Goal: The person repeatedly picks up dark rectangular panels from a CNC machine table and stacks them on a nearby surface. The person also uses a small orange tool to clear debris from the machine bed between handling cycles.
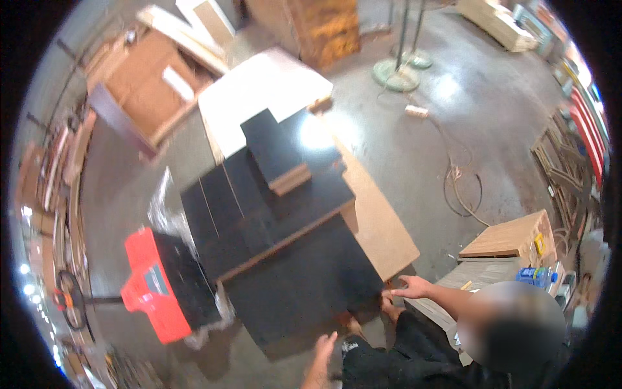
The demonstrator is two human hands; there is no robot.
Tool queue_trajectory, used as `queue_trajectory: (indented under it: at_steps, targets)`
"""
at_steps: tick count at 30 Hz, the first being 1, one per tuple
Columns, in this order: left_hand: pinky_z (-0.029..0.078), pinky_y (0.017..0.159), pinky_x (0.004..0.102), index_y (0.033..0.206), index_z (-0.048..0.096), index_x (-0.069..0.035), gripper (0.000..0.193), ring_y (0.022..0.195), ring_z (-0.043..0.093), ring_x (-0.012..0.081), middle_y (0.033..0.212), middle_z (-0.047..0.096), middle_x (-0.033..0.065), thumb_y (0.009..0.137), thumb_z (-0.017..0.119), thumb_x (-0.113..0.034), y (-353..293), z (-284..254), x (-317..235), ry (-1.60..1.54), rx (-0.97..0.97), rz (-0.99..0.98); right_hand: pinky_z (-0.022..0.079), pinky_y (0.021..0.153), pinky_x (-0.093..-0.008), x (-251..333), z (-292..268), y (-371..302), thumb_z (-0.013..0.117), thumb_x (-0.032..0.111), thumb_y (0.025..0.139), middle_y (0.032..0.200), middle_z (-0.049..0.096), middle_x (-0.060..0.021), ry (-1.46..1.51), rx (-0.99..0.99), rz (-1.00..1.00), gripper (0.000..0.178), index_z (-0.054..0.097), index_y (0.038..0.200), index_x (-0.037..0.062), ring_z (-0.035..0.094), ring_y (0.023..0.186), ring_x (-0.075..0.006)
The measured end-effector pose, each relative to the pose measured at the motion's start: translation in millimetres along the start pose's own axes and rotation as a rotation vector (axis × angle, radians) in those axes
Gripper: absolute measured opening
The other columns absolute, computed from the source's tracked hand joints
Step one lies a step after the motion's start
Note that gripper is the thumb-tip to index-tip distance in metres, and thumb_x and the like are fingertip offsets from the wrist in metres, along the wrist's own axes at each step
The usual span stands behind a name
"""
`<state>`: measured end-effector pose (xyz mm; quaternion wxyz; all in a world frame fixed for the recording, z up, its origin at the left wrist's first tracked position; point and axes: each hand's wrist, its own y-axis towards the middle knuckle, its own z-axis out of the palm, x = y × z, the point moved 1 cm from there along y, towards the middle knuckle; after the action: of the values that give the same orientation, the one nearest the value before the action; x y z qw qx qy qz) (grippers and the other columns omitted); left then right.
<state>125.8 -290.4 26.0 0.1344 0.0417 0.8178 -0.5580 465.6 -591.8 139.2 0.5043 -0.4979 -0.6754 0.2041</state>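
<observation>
The big black board [301, 285] lies at six o'clock; the black pile [265, 217] past it looks stacked, so maybe half done; left hand [324, 348], six o'clock: fingers spread, empty; right hand [413, 287], near five: can't tell if gripping.

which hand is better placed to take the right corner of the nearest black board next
Probably the right hand: it is beside that corner of the black board. The left hand looks farther from it, nearer the middle of the board's near edge.
</observation>
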Motion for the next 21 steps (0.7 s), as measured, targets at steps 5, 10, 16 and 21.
queue_trajectory:
  at_steps: [5,10,16,21]
  targets:
    - [0.052,0.077,0.0382,0.110,0.073,-0.004,0.050,0.087,0.069,0.0206,0.099,0.075,0.0069,0.096,0.070,-0.052,-20,-25,-40,-0.100,0.086,0.053,0.050,0.105,-0.0452,10,-54,-84,0.067,0.074,0.083,0.133,0.066,-0.0252,0.151,-0.274,0.124,0.099,0.053,0.145,-0.0033,0.062,0.125,-0.0399]
    - [0.051,0.089,0.0383,0.136,0.062,-0.003,0.062,0.108,0.069,0.0217,0.119,0.072,0.0095,0.098,0.069,-0.052,-47,-34,-108,0.177,0.267,0.267,0.052,0.102,-0.0427,30,-47,-221,0.070,0.066,0.087,0.135,0.064,-0.0243,0.424,-0.678,-0.075,0.096,0.047,0.148,-0.0038,0.065,0.122,-0.0369]
    - [0.047,0.064,0.0302,0.117,0.067,-0.004,0.047,0.076,0.066,0.0152,0.092,0.070,0.0026,0.098,0.070,-0.047,-94,-54,-134,0.404,0.336,0.413,0.054,0.097,-0.0396,40,44,-385,0.072,0.058,0.090,0.132,0.065,-0.0247,0.420,-0.863,-0.107,0.090,0.045,0.150,-0.0038,0.067,0.116,-0.0337]
    - [0.047,0.058,0.0302,0.100,0.069,-0.006,0.034,0.068,0.063,0.0146,0.077,0.065,0.0018,0.100,0.070,-0.039,-113,-41,-138,0.995,0.545,0.623,0.053,0.099,-0.0413,13,107,-496,0.071,0.055,0.093,0.134,0.064,-0.0229,0.555,-1.152,-0.118,0.090,0.040,0.153,-0.0030,0.066,0.119,-0.0349]
